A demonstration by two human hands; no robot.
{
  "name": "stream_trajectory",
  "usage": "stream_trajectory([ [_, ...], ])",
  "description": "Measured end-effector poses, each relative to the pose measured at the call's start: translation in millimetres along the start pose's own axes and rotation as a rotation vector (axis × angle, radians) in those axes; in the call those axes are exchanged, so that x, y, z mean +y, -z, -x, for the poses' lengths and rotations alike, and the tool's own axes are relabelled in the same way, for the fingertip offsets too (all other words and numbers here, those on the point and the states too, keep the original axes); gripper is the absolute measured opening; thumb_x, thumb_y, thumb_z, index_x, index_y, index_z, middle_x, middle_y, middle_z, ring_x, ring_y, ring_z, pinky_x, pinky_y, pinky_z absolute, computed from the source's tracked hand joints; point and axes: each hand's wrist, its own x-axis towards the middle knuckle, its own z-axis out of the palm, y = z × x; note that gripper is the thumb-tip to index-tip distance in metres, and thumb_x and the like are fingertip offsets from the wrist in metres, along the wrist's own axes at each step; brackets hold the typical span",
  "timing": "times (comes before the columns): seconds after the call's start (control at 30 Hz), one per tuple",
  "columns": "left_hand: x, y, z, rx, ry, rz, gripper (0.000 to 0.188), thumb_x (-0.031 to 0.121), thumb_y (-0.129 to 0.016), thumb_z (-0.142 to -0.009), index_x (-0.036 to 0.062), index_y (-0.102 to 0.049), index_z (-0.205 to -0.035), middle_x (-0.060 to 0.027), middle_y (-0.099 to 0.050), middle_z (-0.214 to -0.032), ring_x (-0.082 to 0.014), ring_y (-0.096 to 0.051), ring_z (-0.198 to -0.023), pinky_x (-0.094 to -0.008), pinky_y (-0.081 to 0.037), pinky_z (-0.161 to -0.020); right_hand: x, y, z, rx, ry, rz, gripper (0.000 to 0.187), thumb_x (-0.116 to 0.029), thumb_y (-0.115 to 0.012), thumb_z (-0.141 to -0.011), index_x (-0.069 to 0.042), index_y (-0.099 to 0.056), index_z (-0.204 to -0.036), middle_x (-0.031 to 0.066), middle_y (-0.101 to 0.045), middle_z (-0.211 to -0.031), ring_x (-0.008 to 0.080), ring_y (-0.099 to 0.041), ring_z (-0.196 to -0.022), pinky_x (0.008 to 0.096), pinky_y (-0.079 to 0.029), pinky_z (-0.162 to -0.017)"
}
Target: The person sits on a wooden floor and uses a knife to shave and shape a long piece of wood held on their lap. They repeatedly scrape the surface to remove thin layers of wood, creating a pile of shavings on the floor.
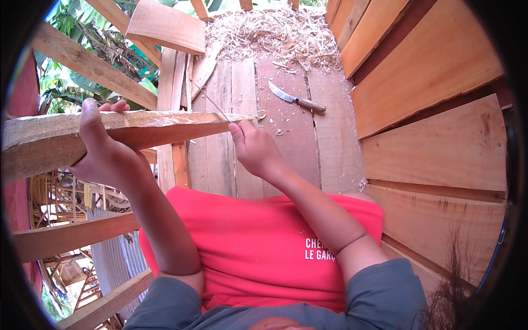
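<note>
A thick wooden beam (170,129) comes in from the left edge and narrows to a pale, pointed end. My left hand (102,143) is closed around its thicker part from below, thumb on the near side and fingertips over the far edge. My right hand (257,147) is a fist close to the narrow end, gripping a long thin knife (212,103) whose handle is hidden in it. The knife's blade, seen nearly edge-on, slants up and left across the beam. A curled shaving (260,114) shows at the beam's tip.
Another knife (297,99), with a curved blade and wooden handle, lies on the plank floor (280,154). Wood shavings (275,36) are heaped at the far end. A plank wall (434,148) closes the right side; a wooden block (165,27) and slanting rails (91,66) stand left.
</note>
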Motion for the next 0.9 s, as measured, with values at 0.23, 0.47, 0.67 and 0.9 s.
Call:
stream_trajectory([
  [0.23,3,-6,1,0.006,0.009,0.003,0.039,0.011,-0.076,-0.081,-0.0119,-0.054,-0.103,-0.0164,-0.063,-0.086,-0.0257,-0.07,-0.071,-0.0341,-0.061,-0.065,11,-9,0,0.073,0.054,-0.002,0.049,-0.037,-0.037,-0.109,0.003,-0.055,-0.088,0.0331,-0.063,-0.072,0.0529,-0.064,-0.074,0.0603,-0.049,-0.068],
  [0.47,-1,-1,-5,-0.011,-0.004,-0.005,0.038,0.012,-0.076,-0.08,-0.0118,-0.055,-0.101,-0.0156,-0.062,-0.085,-0.0256,-0.07,-0.071,-0.0351,-0.062,-0.065,14,-15,1,0.091,-0.018,-0.025,0.049,-0.037,-0.037,-0.109,0.003,-0.055,-0.087,0.0312,-0.063,-0.071,0.0523,-0.064,-0.073,0.06,-0.049,-0.068],
  [0.67,3,-6,-1,0.004,0.026,0.008,0.037,0.012,-0.076,-0.08,-0.0109,-0.055,-0.1,-0.0153,-0.063,-0.085,-0.0259,-0.07,-0.071,-0.0351,-0.061,-0.065,25,-22,-10,0.158,-0.142,-0.028,0.05,-0.038,-0.038,-0.108,0.004,-0.056,-0.087,0.0341,-0.063,-0.073,0.0539,-0.064,-0.076,0.0608,-0.049,-0.072],
  [0.9,9,-12,4,-0.021,0.007,-0.021,0.038,0.01,-0.075,-0.081,-0.0121,-0.053,-0.102,-0.0163,-0.063,-0.083,-0.0264,-0.07,-0.07,-0.0345,-0.061,-0.065,51,-34,-10,0.227,-0.087,0.041,0.045,-0.036,-0.037,-0.109,0.0,-0.055,-0.09,0.0273,-0.058,-0.066,0.0506,-0.061,-0.068,0.0553,-0.045,-0.061],
])
